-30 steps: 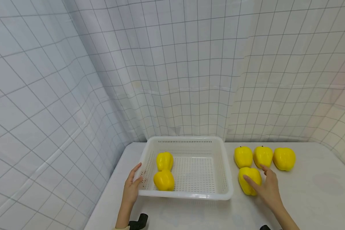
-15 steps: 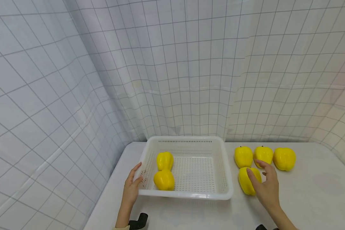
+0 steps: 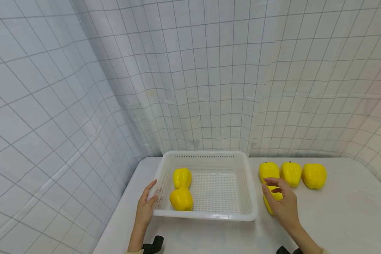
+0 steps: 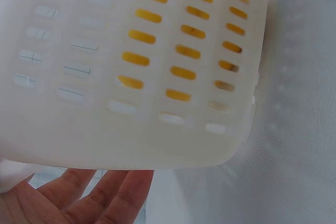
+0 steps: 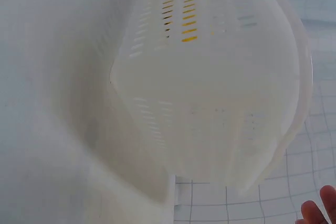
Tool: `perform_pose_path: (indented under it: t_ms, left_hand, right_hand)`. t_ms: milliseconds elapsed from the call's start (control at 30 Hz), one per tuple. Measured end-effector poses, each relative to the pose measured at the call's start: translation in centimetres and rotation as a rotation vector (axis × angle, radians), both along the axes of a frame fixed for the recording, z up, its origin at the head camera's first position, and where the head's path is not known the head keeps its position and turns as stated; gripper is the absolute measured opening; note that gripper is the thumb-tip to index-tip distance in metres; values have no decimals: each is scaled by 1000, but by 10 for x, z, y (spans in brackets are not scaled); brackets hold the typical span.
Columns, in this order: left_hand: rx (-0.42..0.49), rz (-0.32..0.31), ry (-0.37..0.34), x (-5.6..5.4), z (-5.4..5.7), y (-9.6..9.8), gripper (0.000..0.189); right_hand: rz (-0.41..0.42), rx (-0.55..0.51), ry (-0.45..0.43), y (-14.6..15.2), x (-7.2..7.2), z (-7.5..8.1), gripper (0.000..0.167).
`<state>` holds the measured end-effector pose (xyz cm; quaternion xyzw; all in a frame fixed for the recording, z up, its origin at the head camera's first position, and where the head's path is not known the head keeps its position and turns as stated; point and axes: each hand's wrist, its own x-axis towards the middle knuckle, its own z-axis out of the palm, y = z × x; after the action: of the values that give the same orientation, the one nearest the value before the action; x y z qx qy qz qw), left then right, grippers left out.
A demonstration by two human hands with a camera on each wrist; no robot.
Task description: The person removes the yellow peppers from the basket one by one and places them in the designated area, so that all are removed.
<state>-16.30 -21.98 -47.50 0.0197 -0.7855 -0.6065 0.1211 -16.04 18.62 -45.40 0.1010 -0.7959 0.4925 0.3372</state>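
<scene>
A white perforated plastic basket [image 3: 209, 215] stands on the table with two yellow bell peppers, a front one [image 3: 181, 199] and a rear one [image 3: 182, 177], on its left side. My left hand [image 3: 144, 208] holds the basket's left rim near the front corner; its fingers [image 4: 105, 198] lie along the outside in the left wrist view. My right hand [image 3: 284, 204] is over a yellow bell pepper [image 3: 268, 206] and partly hides it. Its fingers are loosely curved, with nothing seen between them. Only fingertips [image 5: 313, 212] show in the right wrist view.
Behind my right hand, three more yellow bell peppers stand in a row: left [image 3: 268, 170], middle [image 3: 291, 173] and right [image 3: 314, 175]. A white table [image 3: 352, 218] carries everything. Grid-patterned curtains [image 3: 209, 88] hang at the back and sides.
My right hand has moved left from the right side of the front loose pepper to over it, covering more of it. Left hand, basket and peppers stay put.
</scene>
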Motion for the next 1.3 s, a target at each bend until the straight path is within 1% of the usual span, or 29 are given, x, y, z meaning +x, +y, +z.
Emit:
perform_pose_path:
  t_ms: [200,400,467,600,733,833,1000,1100,1200,1300]
  left_hand:
    - [-2,11,-11,1,1,0,51]
    - [7,12,-13,0,0,-2,51]
    - [5,13,-12,0,-1,-2,51]
    - [-4,17,-4,-1,-2,-3,51]
    - [4,16,-9,-1,-2,-2,51]
    - [11,11,-11,-1,-2,-2,51]
    - [11,12,-7,0,-1,-2,51]
    - [10,11,-1,0,-1,-2,51]
    - [9,11,3,0,-2,-2,51]
    - [5,14,0,-1,-2,-2,51]
  right_hand:
    - [81,16,23,-13,-1,9,21]
    - [118,24,-14,-24,-1,17,20]
    - [137,46,-25,-27,-2,19,19]
    - [195,82,-35,-32,-4,22,19]
    - [246,95,-42,-37,-5,25,21]
    - [279,114,-71,-42,-6,27,20]
    - [349,158,-174,-51,-10,32,15]
    - [378,192,-231,-57,-15,35,13]
    - [409,230,-256,-64,-19,40,14]
    - [460,277,-262,-72,-24,46,14]
